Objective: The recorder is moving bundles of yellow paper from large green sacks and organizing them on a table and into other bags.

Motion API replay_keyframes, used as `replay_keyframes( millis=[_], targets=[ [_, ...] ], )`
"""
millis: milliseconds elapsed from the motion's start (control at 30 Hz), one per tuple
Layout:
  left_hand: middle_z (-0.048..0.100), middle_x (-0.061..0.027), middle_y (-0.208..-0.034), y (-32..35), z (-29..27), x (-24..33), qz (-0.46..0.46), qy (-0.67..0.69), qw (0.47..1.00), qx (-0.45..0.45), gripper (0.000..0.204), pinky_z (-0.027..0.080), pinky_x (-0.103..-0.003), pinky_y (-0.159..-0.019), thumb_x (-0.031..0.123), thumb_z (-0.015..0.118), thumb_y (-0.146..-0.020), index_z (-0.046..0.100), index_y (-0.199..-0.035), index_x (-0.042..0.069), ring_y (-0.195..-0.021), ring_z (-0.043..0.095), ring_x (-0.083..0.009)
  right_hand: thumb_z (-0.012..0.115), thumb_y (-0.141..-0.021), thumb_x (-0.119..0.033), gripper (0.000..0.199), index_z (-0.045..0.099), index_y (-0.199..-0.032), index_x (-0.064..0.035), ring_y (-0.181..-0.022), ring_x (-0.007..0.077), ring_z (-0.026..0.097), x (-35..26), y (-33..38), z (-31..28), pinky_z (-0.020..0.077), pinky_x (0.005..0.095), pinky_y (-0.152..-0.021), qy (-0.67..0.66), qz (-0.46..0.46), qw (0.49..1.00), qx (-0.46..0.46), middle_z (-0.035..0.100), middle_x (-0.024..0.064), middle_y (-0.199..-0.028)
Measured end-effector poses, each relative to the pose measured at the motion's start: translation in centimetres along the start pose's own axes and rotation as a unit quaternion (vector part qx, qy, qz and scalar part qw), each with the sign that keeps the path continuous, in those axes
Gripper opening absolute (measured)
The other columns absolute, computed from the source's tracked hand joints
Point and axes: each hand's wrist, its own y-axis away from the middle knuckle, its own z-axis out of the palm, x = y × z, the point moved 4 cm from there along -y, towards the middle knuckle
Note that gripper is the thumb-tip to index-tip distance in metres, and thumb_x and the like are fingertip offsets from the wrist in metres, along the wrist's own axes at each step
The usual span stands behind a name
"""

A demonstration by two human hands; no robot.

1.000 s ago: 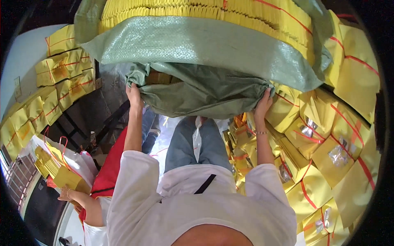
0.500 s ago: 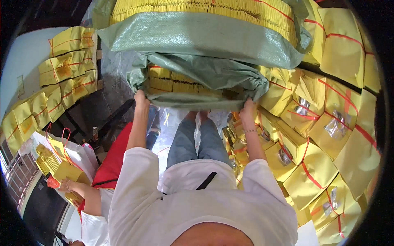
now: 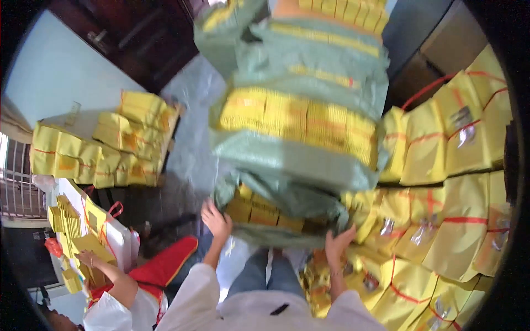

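A green woven sack (image 3: 276, 235) stands right in front of my legs, its mouth gaping and its rim crumpled. Inside lie bundles of yellow paper packets (image 3: 251, 212), partly covered by the folded fabric. Against the sack's left corner is my left hand (image 3: 216, 219), its fingers stretched out and apart. My right hand (image 3: 339, 244) is by the right corner, thumb and fingers spread, with nothing gripped in it. Whether either palm presses on the fabric cannot be made out.
Beyond it stands a larger green sack (image 3: 287, 156) full of yellow packets, with more sacks behind. Red-tied yellow bundles (image 3: 464, 220) are piled on the right; others (image 3: 99, 149) sit by the left wall. A seated person (image 3: 124, 289) handles yellow paper at lower left.
Both hands have let go of the sack's rim corners and their fingers have spread. The view has tilted up, showing the door and further sacks.
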Motion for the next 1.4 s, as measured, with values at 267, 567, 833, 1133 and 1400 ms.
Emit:
replay_keyframes(
  millis=[267, 567, 833, 1133, 1400],
  targets=[
    [0.04, -0.0285, -0.133, 6.4, 4.9, 10.8, 0.367, 0.031, 0.831, -0.418, 0.1, 0.025, -0.058, -0.102, 0.072, 0.062, -0.066, 0.038, -0.14, 0.01, -0.125, 0.033, -0.0484, 0.063, -0.082, -0.023, 0.06, 0.041, -0.136, -0.0105, -0.132, 0.0377, 0.028, -4.0, -6.4, 7.3, 0.0224, 0.0492, -0.109, 0.426, -0.327, 0.815, -0.217, 0.035, 0.018, -0.139],
    [0.064, -0.0168, -0.07, 13.5, 5.7, 10.3, 0.391, 0.051, 0.821, -0.413, 0.012, 0.049, -0.046, -0.058, 0.016, 0.058, -0.071, 0.066, -0.073, 0.008, -0.068, 0.064, -0.0329, 0.054, -0.087, -0.021, 0.017, 0.059, -0.075, -0.0102, -0.056, 0.0299, 0.059, 3.4, -13.0, 8.9, 0.0435, 0.0431, -0.049, 0.327, -0.279, 0.901, -0.055, 0.061, 0.0116, -0.068],
    [0.066, -0.0151, -0.082, 14.1, 0.9, 10.3, 0.318, 0.049, 0.733, -0.6, 0.043, 0.051, -0.047, -0.072, 0.035, 0.067, -0.076, 0.064, -0.113, 0.014, -0.086, 0.065, -0.0334, 0.06, -0.082, -0.017, 0.024, 0.06, -0.103, -0.0041, -0.09, 0.0363, 0.058, -1.8, -12.6, 4.5, 0.0447, 0.0473, -0.077, 0.155, -0.213, 0.964, -0.034, 0.059, 0.0172, -0.098],
    [0.056, -0.0144, -0.098, -1.2, 5.9, 9.9, 0.25, 0.061, 0.928, -0.269, 0.043, 0.044, -0.046, -0.078, 0.029, 0.066, -0.075, 0.06, -0.114, 0.011, -0.09, 0.052, -0.0353, 0.063, -0.074, -0.006, 0.04, 0.056, -0.114, -0.006, -0.107, 0.036, 0.051, -5.7, -2.1, 8.0, 0.0431, 0.0456, -0.089, 0.088, -0.478, 0.837, -0.251, 0.053, 0.0167, -0.113],
    [0.027, -0.0143, -0.147, -7.5, 12.1, 5.7, 0.16, -0.283, 0.863, -0.386, 0.073, 0.018, -0.061, -0.105, 0.03, 0.059, -0.082, 0.028, -0.147, 0.019, -0.137, 0.017, -0.0404, 0.057, -0.082, -0.008, 0.05, 0.043, -0.13, -0.0012, -0.113, 0.0416, 0.049, -4.1, -9.8, 15.8, 0.0443, 0.0477, -0.092, 0.177, -0.37, 0.863, -0.296, 0.049, 0.0228, -0.127]
  ],
)
